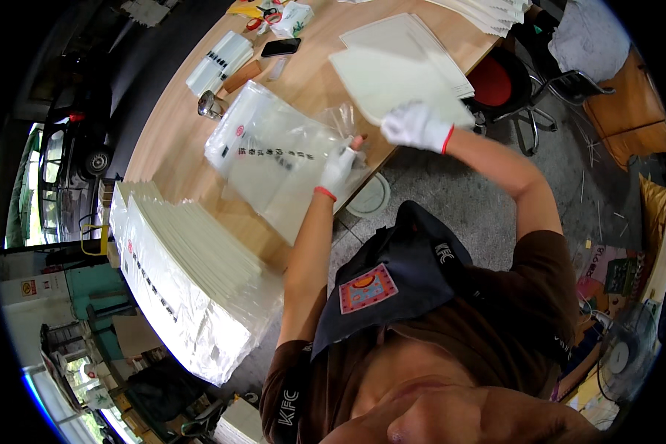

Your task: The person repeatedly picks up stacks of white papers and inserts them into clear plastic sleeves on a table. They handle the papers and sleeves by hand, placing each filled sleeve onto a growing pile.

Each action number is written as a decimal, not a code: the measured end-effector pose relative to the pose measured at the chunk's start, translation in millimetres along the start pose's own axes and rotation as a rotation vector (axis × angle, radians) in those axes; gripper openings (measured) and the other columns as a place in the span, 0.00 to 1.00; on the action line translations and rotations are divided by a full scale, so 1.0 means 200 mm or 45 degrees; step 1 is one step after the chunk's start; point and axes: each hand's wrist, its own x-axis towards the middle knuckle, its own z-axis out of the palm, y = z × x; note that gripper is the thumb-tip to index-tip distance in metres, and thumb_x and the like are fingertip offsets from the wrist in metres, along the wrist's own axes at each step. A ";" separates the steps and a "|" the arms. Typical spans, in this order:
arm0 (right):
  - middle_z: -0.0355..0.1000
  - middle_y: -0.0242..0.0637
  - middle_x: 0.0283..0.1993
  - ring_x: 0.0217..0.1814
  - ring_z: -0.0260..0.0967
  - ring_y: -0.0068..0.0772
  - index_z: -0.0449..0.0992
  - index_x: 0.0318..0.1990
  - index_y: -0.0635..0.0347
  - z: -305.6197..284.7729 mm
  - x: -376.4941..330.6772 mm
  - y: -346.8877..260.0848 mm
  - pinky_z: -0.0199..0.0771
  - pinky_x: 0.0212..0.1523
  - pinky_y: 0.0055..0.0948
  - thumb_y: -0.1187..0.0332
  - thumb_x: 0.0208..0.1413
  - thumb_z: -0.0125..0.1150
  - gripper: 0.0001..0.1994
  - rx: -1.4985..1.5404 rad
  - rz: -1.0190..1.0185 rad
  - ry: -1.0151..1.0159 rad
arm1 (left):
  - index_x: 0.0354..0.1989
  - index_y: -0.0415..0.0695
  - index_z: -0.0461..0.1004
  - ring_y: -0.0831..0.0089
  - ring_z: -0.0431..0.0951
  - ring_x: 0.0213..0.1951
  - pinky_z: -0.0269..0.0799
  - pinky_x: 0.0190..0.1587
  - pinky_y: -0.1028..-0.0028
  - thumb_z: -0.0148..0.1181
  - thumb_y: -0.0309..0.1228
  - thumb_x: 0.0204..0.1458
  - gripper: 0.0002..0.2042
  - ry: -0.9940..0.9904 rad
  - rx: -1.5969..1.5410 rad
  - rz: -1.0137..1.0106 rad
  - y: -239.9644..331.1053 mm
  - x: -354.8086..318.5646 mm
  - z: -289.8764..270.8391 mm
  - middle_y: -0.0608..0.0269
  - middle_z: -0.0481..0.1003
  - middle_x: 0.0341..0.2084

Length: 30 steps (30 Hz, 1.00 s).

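Both my hands wear white gloves with red cuffs. My left hand (pixel 338 169) pinches the open edge of a clear plastic bag (pixel 277 159) that lies on the wooden table (pixel 174 144). My right hand (pixel 416 126) grips a flat white sheet (pixel 388 81) and holds it above the table, near the bag's mouth. Under and behind that sheet lies a stack of similar white sheets (pixel 411 37).
A large pile of bagged white sheets (pixel 181 285) sits at the table's near left end. Farther off lie a black phone (pixel 280 47), white packets (pixel 218 63), scissors (pixel 263 21). A red-seated chair (pixel 499 85) stands to the right on the concrete floor.
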 end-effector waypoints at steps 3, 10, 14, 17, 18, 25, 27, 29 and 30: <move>0.72 0.42 0.38 0.37 0.72 0.45 0.73 0.39 0.52 -0.01 -0.12 -0.40 0.73 0.39 0.46 0.49 0.52 0.55 0.17 0.362 0.026 -0.006 | 0.50 0.38 0.69 0.70 0.74 0.43 0.72 0.43 0.71 0.53 0.37 0.56 0.18 0.124 -0.662 -0.209 -0.12 0.04 0.06 0.59 0.73 0.41; 0.71 0.42 0.50 0.52 0.69 0.35 0.72 0.50 0.62 0.49 -0.42 -0.04 0.68 0.53 0.32 0.60 0.57 0.57 0.18 2.839 1.079 0.434 | 0.54 0.37 0.65 0.61 0.77 0.42 0.74 0.42 0.65 0.54 0.30 0.50 0.22 0.107 0.471 -0.286 0.16 -0.25 -0.06 0.50 0.74 0.43; 0.72 0.41 0.50 0.52 0.68 0.27 0.71 0.52 0.65 0.28 -0.19 -0.35 0.64 0.55 0.26 0.56 0.57 0.56 0.23 2.232 0.967 0.401 | 0.67 0.44 0.44 0.47 0.75 0.44 0.72 0.45 0.55 0.58 0.41 0.45 0.41 0.152 1.486 -0.005 -0.05 -0.31 0.21 0.40 0.71 0.48; 0.75 0.41 0.38 0.42 0.71 0.33 0.76 0.42 0.61 0.37 -0.17 -0.41 0.67 0.46 0.30 0.50 0.56 0.53 0.21 1.648 1.074 0.359 | 0.68 0.42 0.39 0.49 0.76 0.43 0.72 0.44 0.56 0.59 0.39 0.45 0.44 -0.042 1.547 -0.152 0.10 -0.37 0.40 0.42 0.70 0.49; 0.75 0.43 0.35 0.38 0.72 0.38 0.76 0.39 0.61 0.37 -0.17 -0.45 0.68 0.42 0.32 0.51 0.56 0.53 0.20 1.474 1.094 0.472 | 0.68 0.44 0.40 0.51 0.77 0.43 0.73 0.42 0.56 0.58 0.40 0.47 0.43 -0.059 1.520 -0.125 0.08 -0.37 0.38 0.45 0.70 0.51; 0.69 0.46 0.27 0.30 0.70 0.50 0.70 0.28 0.59 -0.28 -0.17 -0.38 0.68 0.29 0.43 0.57 0.54 0.55 0.14 0.619 0.453 0.166 | 0.67 0.47 0.52 0.85 0.66 0.22 0.74 0.29 0.75 0.46 0.45 0.60 0.29 0.384 -0.447 0.422 0.32 -0.66 -0.15 0.58 0.65 0.57; 0.70 0.42 0.27 0.28 0.70 0.47 0.70 0.27 0.55 -0.43 -0.12 -0.41 0.70 0.27 0.43 0.60 0.53 0.54 0.10 0.353 0.127 0.153 | 0.67 0.47 0.52 0.85 0.65 0.21 0.74 0.28 0.76 0.42 0.48 0.61 0.29 0.383 -0.612 0.597 0.45 -0.76 -0.31 0.58 0.57 0.64; 0.70 0.41 0.31 0.29 0.72 0.44 0.72 0.30 0.54 -0.44 -0.04 -0.45 0.71 0.27 0.41 0.61 0.51 0.55 0.08 0.144 -0.167 0.043 | 0.66 0.48 0.53 0.82 0.70 0.25 0.74 0.33 0.76 0.41 0.52 0.60 0.30 0.219 -0.576 0.686 0.55 -0.88 -0.44 0.56 0.54 0.65; 0.69 0.40 0.34 0.30 0.72 0.42 0.73 0.29 0.55 -0.42 0.04 -0.49 0.70 0.25 0.39 0.62 0.48 0.57 0.08 0.085 -0.275 -0.018 | 0.66 0.48 0.54 0.80 0.70 0.25 0.73 0.34 0.76 0.44 0.51 0.59 0.30 0.227 -0.283 0.744 0.54 -0.93 -0.44 0.56 0.57 0.64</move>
